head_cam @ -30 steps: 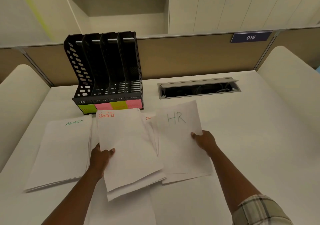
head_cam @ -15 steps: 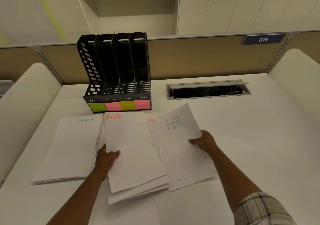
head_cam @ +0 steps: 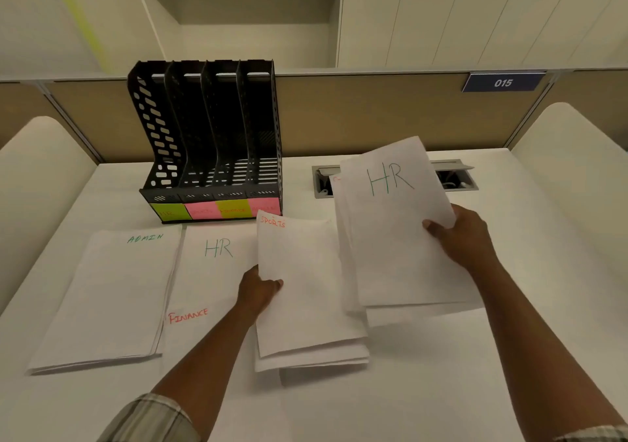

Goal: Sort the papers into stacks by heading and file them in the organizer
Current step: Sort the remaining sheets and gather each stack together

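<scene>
Since the frame 0.5 s ago, both hands have pulled their bundles apart and to the right, uncovering two sheets on the desk that were hidden before.

Head view. Right hand [head_cam: 465, 237] grips the right edge of a sheaf of white paper sheets headed "HR" in green [head_cam: 394, 234], thumb on top, fingers under; sheaf is raised and tilted, its top edge overlapping the grey recessed cable box w/ open flap [head_cam: 455, 178]. A sheet behind it shows a bit of red lettering, not legible. Left hand [head_cam: 258, 292] pinches the left edge of a white paper bundle headed "SPORTS" in orange-red [head_cam: 306, 292]; lower end of the bundle rests on or near the white desk top [head_cam: 543, 231], cannot tell which. Flat on the desk, L to R: white stack headed "ADMIN" in green [head_cam: 108, 299]; single white sheet headed "HR" [head_cam: 214, 268], just beside ADMIN; below it a sheet headed "FINANCE" in red [head_cam: 190, 336], partly under the left forearm. Black perforated plastic four-slot file organizer [head_cam: 210, 135] stands upright at the desk's back left, slots holding no paper, w/ green, pink, yellow, pink sticky labels [head_cam: 217, 208] along its front base. Blue "015" plate [head_cam: 503, 83] on the tan partition.
</scene>
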Available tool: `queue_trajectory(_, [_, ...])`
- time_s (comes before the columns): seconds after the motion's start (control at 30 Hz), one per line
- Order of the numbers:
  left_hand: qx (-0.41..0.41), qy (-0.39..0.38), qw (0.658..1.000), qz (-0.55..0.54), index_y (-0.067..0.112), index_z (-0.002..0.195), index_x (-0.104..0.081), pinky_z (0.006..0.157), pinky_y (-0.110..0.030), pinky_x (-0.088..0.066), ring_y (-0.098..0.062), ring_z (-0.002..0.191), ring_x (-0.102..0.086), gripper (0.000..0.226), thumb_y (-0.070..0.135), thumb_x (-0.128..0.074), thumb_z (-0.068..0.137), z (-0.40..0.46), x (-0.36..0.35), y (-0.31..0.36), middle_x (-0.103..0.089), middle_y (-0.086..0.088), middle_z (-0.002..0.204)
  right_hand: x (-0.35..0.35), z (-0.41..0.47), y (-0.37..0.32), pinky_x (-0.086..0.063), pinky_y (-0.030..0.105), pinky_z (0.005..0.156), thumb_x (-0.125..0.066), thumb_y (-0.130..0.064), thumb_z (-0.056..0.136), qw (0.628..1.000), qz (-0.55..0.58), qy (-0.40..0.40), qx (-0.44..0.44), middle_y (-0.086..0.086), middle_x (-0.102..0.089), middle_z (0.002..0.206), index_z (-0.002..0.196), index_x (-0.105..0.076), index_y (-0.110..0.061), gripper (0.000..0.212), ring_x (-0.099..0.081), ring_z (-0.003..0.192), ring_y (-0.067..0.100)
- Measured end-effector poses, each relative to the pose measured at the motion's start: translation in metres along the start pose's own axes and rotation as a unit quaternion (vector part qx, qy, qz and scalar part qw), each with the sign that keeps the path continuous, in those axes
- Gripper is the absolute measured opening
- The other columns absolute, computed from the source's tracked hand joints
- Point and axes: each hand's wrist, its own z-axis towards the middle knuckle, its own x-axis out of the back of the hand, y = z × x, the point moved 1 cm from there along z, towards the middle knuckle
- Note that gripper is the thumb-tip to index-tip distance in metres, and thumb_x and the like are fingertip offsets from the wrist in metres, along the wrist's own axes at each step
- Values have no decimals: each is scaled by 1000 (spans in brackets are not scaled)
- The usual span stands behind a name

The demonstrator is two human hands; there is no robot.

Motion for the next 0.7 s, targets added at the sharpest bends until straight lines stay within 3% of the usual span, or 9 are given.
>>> queue_trajectory(0.17, [-8,25,998,48,6,127,-51,96,-35,-48,-31,112,-58,58,16,-75,75,12,-32,13,-61,-13,124,5,3,3,-45,27,71,-72,-25,84,994,94,-41,-41,10,-66,105,120,-62,-8,41,-59,87,25])
queue_trajectory(0.27, [-9,21,999,46,7,132,-40,91,-30,-45,-30,115,-55,65,14,-74,77,14,-46,19,-56,-14,128,-12,1,20,-47,30,74,-74,-25,82,984,134,-80,-82,10,-67,103,119,-63,-6,43,-63,88,27])
queue_trajectory(0.37, [-42,43,995,83,8,143,-23,102,-38,-41,-33,127,-45,82,18,-73,80,12,-59,25,-45,-17,139,-31,-3,43,-54,36,76,-76,-26,80,972,166,-117,-122,11,-70,103,118,-63,-7,44,-67,88,29])
queue_trajectory(0.47, [-106,149,966,181,11,137,-36,104,-45,-38,-31,125,-45,57,31,-60,89,2,-66,34,-50,-13,133,-51,-6,67,-57,40,76,-75,-26,80,958,184,-148,-162,10,-71,101,117,-63,-7,43,-69,87,30])
queue_trajectory(0.53, [-90,98,986,97,15,119,-51,95,-41,-46,-25,108,-55,36,40,-47,94,-4,-67,36,-61,-9,118,-64,-11,77,-57,42,77,-73,-23,83,953,184,-166,-177,10,-70,99,118,-62,-6,41,-68,87,31])
queue_trajectory(0.6, [-5,-16,999,-45,17,103,-55,86,-40,-48,-22,93,-59,41,54,-42,91,-7,-67,35,-63,-6,101,-75,-15,85,-55,40,75,-69,-20,86,948,182,-186,-185,9,-68,101,122,-58,-5,40,-65,89,29])
queue_trajectory(0.7, [81,-112,984,-109,21,106,-57,93,-42,-48,-23,100,-59,46,59,-55,79,-5,-63,22,-63,-1,103,-88,-22,94,-50,41,85,-62,-15,90,939,190,-208,-199,13,-65,112,130,-52,-5,42,-60,100,33])
